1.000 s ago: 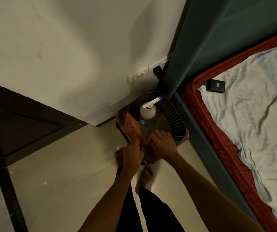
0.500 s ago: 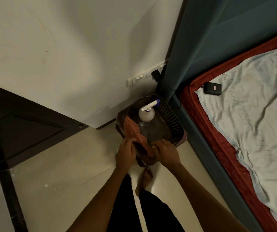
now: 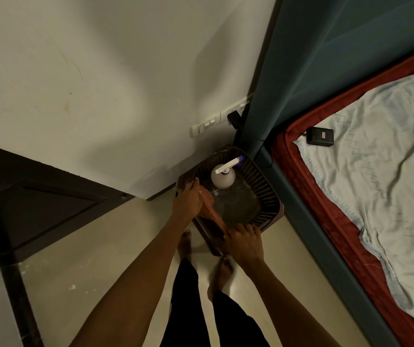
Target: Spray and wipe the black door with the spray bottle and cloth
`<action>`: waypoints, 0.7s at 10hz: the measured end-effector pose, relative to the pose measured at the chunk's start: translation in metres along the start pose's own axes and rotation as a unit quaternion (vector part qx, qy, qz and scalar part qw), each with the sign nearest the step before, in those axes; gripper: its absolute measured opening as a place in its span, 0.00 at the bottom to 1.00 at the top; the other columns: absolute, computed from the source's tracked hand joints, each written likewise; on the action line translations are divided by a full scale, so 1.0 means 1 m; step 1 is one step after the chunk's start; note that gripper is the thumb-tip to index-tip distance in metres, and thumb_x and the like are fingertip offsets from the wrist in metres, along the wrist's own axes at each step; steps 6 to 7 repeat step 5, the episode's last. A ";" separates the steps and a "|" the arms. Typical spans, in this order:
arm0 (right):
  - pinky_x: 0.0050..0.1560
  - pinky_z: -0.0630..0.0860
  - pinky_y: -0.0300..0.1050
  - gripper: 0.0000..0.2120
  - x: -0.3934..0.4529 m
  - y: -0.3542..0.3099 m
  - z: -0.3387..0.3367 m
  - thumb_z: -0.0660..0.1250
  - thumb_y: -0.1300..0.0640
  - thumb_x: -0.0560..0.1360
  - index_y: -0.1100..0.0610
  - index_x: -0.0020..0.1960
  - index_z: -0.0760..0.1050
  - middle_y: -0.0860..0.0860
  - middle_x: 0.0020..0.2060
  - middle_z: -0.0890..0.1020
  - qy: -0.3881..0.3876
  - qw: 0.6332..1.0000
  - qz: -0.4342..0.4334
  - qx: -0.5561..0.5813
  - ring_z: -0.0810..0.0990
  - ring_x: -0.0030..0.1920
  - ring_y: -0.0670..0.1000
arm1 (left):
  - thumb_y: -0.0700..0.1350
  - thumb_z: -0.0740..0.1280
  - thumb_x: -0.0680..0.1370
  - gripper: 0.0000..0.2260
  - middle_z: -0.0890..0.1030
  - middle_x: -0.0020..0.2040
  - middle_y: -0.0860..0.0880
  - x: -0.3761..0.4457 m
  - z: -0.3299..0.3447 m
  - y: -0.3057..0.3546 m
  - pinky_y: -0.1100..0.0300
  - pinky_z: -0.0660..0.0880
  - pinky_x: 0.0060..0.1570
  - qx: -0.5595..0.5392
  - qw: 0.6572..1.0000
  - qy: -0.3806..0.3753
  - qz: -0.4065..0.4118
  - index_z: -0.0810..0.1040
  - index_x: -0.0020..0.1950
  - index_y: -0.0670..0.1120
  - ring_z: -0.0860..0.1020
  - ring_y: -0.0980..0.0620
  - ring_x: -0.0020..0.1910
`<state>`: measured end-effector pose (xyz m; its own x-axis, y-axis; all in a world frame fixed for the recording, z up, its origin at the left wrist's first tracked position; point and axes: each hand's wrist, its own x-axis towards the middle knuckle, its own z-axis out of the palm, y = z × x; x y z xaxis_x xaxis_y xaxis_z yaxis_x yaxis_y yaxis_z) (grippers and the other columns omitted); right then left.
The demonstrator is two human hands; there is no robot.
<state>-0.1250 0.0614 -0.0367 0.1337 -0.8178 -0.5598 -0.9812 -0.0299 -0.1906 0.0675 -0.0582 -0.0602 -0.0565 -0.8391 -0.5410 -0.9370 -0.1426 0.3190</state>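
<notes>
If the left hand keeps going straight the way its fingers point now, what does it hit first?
Probably the white spray bottle. The left hand rests at the dark basket's rim, beside the orange cloth, fingers pointing up and slightly right. Depth is unclear, so it could pass just left of the bottle and reach the wall.

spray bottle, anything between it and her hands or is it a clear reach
Nothing visible blocks it. The spray bottle stands upright at the far side of the dark basket, nozzle free. The left hand is at the near-left rim beside the cloth, the right hand at the near rim; only bare basket floor lies between.
</notes>
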 end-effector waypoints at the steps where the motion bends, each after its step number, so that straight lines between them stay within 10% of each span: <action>1: 0.76 0.60 0.54 0.22 0.002 0.001 -0.003 0.54 0.42 0.85 0.49 0.74 0.72 0.51 0.70 0.76 -0.015 1.000 -0.003 -0.003 0.69 0.73 0.55 | 0.52 0.62 0.79 0.33 0.60 0.77 0.43 0.001 -0.002 0.001 0.39 0.67 0.68 0.028 0.999 -0.016 -0.008 0.51 0.80 0.48 0.62 0.36 0.74; 7: 0.77 0.58 0.54 0.26 -0.021 -0.008 -0.028 0.56 0.42 0.85 0.49 0.80 0.61 0.52 0.77 0.66 0.019 0.994 -0.074 0.081 0.62 0.77 0.55 | 0.58 0.52 0.83 0.26 0.71 0.70 0.43 -0.069 -0.034 -0.021 0.46 0.73 0.58 -0.022 0.988 0.155 -0.002 0.56 0.79 0.52 0.73 0.40 0.64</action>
